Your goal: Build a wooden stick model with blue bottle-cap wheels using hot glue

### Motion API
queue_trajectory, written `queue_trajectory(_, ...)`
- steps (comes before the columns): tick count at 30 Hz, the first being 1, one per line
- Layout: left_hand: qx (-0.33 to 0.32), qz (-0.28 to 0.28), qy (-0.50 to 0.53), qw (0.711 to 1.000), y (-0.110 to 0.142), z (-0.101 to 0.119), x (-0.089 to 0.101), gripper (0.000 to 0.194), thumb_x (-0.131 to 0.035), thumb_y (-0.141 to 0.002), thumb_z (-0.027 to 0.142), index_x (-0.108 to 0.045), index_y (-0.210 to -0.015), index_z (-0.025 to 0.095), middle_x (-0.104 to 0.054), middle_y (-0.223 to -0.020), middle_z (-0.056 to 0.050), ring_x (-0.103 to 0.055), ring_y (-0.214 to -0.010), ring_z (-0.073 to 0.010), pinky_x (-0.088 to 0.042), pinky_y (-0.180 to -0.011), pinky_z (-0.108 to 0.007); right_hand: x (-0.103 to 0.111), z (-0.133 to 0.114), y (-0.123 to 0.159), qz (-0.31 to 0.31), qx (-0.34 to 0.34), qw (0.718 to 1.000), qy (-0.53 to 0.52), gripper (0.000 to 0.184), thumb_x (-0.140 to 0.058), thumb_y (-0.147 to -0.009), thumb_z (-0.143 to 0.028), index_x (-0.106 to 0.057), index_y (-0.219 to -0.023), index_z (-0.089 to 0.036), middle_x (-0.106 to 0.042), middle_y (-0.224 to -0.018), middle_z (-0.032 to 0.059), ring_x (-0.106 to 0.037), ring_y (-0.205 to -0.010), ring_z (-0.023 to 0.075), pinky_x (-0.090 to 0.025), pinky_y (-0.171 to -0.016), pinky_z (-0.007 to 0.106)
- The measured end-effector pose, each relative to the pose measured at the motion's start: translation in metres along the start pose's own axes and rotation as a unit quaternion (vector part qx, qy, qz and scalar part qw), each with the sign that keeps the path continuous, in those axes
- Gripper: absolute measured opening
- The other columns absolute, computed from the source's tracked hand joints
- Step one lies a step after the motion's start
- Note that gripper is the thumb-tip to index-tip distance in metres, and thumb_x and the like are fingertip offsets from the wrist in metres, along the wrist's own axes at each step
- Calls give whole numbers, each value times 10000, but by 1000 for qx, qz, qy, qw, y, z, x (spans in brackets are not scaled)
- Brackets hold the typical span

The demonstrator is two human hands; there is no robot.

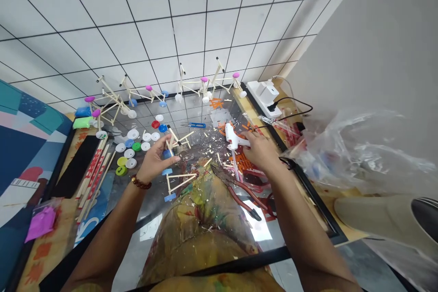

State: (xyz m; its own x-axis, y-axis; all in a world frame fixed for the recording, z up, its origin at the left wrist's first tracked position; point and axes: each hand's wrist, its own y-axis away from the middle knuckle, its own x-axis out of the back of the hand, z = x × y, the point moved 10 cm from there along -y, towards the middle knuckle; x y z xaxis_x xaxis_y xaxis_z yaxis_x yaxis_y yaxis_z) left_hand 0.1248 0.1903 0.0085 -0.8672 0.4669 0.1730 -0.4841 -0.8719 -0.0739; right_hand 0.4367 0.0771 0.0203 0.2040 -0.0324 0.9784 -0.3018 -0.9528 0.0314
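Note:
My left hand (155, 160) pinches a small wooden stick frame (181, 140) with black-tipped ends, and a blue bottle cap shows by the fingers. My right hand (259, 149) is closed around the handle of a white hot glue gun (232, 134), its nozzle end to the left. Nearer my body lies a triangular stick frame (179, 182) with blue caps at its ends. Red-handled pliers (239, 191) rest below the glue gun. Loose bottle caps (132, 134) in white, blue, green, yellow and red lie left of my left hand.
Along the tiled wall stand several stick tricycle models (219, 81) with pink seats. Blue snips (196, 125) and stick scraps lie mid-table. Wooden sticks (97, 171) and pink clay (41, 222) are at left. At right are a power strip (263, 98), cords and clear plastic bags (356, 150).

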Motion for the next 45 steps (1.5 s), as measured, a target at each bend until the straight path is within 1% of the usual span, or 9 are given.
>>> queue_trajectory(8,-9,4,22,1000,2,12,5,786,-871,-643,296,-550,-1357,235,-646,-1249,-103,-608,-1187,-273,-443,-1092,-463,0,-1,1,7,6,1000,-12,460,-488,-831,-140,-594,-1279,-155,-659,-1250,153,-591,-1165,326,-442,-952,455)
queue_trajectory(13,-7,7,28,1000,3,11,10,750,-867,-655,288,-571,-1341,237,-656,-1201,-88,-629,-1135,-255,-460,-1073,-443,-1,-1,1,13,8,1000,-4,445,-491,-837,-146,-598,-1269,-153,-649,-1274,155,-594,-1163,324,-444,-942,444)
queue_trajectory(23,-29,-14,-5,999,2,3,6,797,-841,-694,351,-507,-1406,218,-632,-1307,-128,-602,-1221,-292,-462,-1084,-466,-1,-2,1,19,9,1000,5,456,-492,-820,-131,-592,-1264,-155,-654,-1252,153,-595,-1160,311,-440,-936,424)
queue_trajectory(27,-32,-17,-7,999,2,1,5,805,-833,-703,360,-489,-1418,223,-587,-1374,-141,-562,-1282,-314,-437,-1110,-494,0,-4,3,15,7,1000,25,456,-486,-823,-134,-586,-1268,-154,-655,-1252,156,-595,-1162,316,-419,-961,449)
queue_trajectory(31,-41,-25,5,999,3,1,3,838,-829,-713,336,-443,-1450,233,-553,-1417,-147,-539,-1313,-312,-420,-1126,-504,0,-7,3,19,3,998,59,551,-472,-808,-104,-520,-1355,-139,-662,-1230,164,-597,-1150,316,-360,-1014,481)
queue_trajectory(35,-60,-29,6,998,3,3,2,878,-838,-703,331,-411,-1466,243,-556,-1418,-146,-543,-1312,-302,-437,-1119,-486,-7,-8,0,13,5,998,67,647,-483,-797,-129,-420,-1439,-81,-619,-1279,212,-563,-1168,346,-336,-1022,502)
queue_trajectory(38,-57,-23,7,998,3,0,4,884,-845,-691,350,-420,-1458,240,-568,-1407,-151,-553,-1302,-307,-469,-1091,-476,-7,-2,-1,14,-3,999,35,653,-494,-810,-179,-410,-1453,-96,-619,-1262,221,-541,-1175,370,-361,-987,524)
queue_trajectory(40,-54,-19,11,998,3,-2,4,855,-841,-691,366,-448,-1438,228,-570,-1408,-153,-568,-1286,-308,-474,-1085,-473,0,0,0,28,3,1000,-11,619,-517,-820,-247,-458,-1427,-140,-627,-1237,198,-558,-1131,359,-399,-947,503)
queue_trajectory(45,-53,-18,12,998,2,-4,3,793,-836,-691,381,-507,-1390,204,-587,-1395,-146,-575,-1272,-305,-445,-1110,-476,32,-11,5,90,72,976,-183,425,-559,-801,-368,-647,-1175,-187,-624,-1001,102,-576,-920,262,-462,-824,384)
